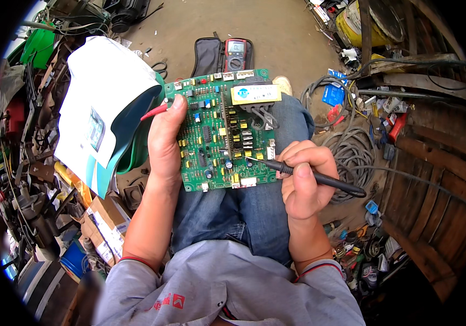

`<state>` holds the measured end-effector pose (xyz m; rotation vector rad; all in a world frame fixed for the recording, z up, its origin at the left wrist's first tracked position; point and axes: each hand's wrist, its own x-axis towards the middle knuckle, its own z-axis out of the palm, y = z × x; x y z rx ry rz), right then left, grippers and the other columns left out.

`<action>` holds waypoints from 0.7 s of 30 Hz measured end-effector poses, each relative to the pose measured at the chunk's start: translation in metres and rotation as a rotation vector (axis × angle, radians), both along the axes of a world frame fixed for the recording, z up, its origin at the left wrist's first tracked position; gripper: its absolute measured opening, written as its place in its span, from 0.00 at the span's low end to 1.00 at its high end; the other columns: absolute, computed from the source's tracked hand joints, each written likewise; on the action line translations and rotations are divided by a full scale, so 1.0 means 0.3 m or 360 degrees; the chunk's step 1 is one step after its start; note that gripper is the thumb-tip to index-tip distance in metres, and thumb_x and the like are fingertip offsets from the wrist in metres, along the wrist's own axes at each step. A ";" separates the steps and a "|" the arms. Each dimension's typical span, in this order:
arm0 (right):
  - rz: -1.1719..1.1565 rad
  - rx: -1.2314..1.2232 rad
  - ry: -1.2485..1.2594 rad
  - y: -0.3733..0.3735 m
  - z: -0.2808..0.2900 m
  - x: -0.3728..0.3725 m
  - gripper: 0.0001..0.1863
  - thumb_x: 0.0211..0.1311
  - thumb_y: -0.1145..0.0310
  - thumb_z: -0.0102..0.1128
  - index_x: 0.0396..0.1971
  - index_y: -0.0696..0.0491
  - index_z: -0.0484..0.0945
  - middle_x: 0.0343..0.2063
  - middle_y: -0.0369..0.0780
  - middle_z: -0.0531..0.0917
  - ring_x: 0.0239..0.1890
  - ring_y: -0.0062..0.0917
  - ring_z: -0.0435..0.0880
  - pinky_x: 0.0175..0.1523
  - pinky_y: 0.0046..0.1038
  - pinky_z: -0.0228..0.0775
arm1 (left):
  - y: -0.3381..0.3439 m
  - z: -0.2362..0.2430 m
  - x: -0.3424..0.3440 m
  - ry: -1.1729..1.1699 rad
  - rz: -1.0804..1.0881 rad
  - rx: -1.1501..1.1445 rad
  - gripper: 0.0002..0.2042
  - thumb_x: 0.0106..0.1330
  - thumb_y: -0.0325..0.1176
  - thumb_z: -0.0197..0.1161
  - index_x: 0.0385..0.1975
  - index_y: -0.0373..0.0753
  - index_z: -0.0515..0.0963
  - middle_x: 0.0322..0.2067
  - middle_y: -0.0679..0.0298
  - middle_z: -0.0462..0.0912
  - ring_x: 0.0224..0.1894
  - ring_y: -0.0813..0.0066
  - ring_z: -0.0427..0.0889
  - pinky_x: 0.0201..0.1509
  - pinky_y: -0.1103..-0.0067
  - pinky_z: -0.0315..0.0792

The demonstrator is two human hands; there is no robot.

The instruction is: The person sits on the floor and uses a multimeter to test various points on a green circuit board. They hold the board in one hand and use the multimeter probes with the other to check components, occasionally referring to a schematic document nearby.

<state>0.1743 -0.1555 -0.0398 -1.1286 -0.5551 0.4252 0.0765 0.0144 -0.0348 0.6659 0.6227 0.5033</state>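
Over my lap, a green circuit board (192, 122) packed with small components is held up, facing me. My left hand (163, 144) grips its left edge, thumb over the front. A red pointed piece (154, 112), perhaps a test lead, pokes out beside that thumb. My right hand (310, 176) is closed around a black pen-shaped test probe (333, 182). Its thin tip is over the lower middle of the board; whether it touches cannot be made out. A white-labelled transformer (255, 94) sits at the board's upper right, with grey wires below.
Beyond the board, a red and grey multimeter (235, 54) lies on a black case (207, 51). White-and-teal sheets (108, 92) stand at left. Coiled grey cable (349, 160) lies right, before wooden planks (425, 185). Tools and scrap clutter both sides.
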 end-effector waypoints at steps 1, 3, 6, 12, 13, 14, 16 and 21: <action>0.0006 0.0001 0.0017 -0.001 0.002 -0.001 0.07 0.60 0.72 0.53 0.31 0.62 0.71 0.27 0.44 0.76 0.22 0.16 0.67 0.28 0.18 0.61 | -0.003 0.005 0.004 0.0041 0.0033 -0.0001 0.20 0.70 0.42 0.48 0.48 0.28 0.72 0.40 0.57 0.81 0.37 0.75 0.83 0.42 0.80 0.77; 0.0015 0.0002 0.0048 -0.004 0.005 -0.001 0.07 0.60 0.72 0.53 0.31 0.62 0.71 0.27 0.44 0.76 0.22 0.15 0.67 0.28 0.18 0.61 | 0.002 0.005 0.006 0.0038 0.0046 -0.0039 0.20 0.70 0.41 0.48 0.48 0.28 0.72 0.39 0.56 0.82 0.36 0.75 0.83 0.41 0.80 0.78; 0.0008 -0.0015 -0.0008 -0.007 -0.006 0.003 0.08 0.61 0.71 0.53 0.31 0.62 0.71 0.27 0.44 0.76 0.22 0.15 0.67 0.27 0.18 0.61 | 0.008 -0.003 0.001 0.0045 0.0043 -0.0087 0.19 0.70 0.40 0.48 0.47 0.28 0.73 0.39 0.56 0.82 0.36 0.74 0.83 0.41 0.79 0.78; -0.0016 -0.0002 0.0009 0.000 0.003 0.003 0.09 0.61 0.69 0.52 0.30 0.61 0.70 0.26 0.44 0.76 0.21 0.15 0.68 0.27 0.18 0.61 | -0.006 -0.002 0.002 0.0074 0.0100 0.0001 0.20 0.70 0.41 0.49 0.47 0.28 0.73 0.39 0.56 0.82 0.36 0.75 0.83 0.41 0.79 0.78; -0.0017 -0.0002 0.0014 -0.003 0.004 0.003 0.09 0.61 0.69 0.52 0.30 0.61 0.70 0.26 0.44 0.76 0.21 0.15 0.68 0.27 0.18 0.61 | -0.004 -0.010 -0.007 0.0059 0.0065 0.0010 0.20 0.69 0.41 0.49 0.49 0.29 0.72 0.41 0.55 0.81 0.39 0.71 0.83 0.44 0.76 0.78; -0.0019 -0.0011 0.0017 -0.002 0.003 0.003 0.09 0.61 0.70 0.52 0.30 0.61 0.70 0.26 0.44 0.76 0.21 0.16 0.68 0.27 0.18 0.61 | 0.005 -0.028 -0.022 0.0042 0.0030 0.0010 0.21 0.68 0.42 0.50 0.50 0.30 0.71 0.43 0.54 0.80 0.42 0.68 0.82 0.47 0.74 0.77; -0.0017 -0.0044 0.0020 -0.003 0.004 0.003 0.08 0.61 0.70 0.52 0.30 0.61 0.70 0.25 0.44 0.76 0.21 0.16 0.68 0.27 0.18 0.61 | 0.010 -0.038 -0.032 0.0019 -0.0007 0.0012 0.21 0.68 0.42 0.50 0.52 0.30 0.69 0.45 0.53 0.80 0.45 0.65 0.82 0.50 0.71 0.77; -0.0025 -0.0064 -0.0033 -0.003 -0.001 0.002 0.08 0.60 0.71 0.52 0.30 0.61 0.71 0.25 0.44 0.76 0.22 0.16 0.68 0.27 0.18 0.60 | 0.000 -0.030 -0.026 -0.0019 0.0057 -0.0026 0.21 0.68 0.42 0.49 0.52 0.30 0.70 0.45 0.53 0.80 0.45 0.65 0.82 0.50 0.71 0.77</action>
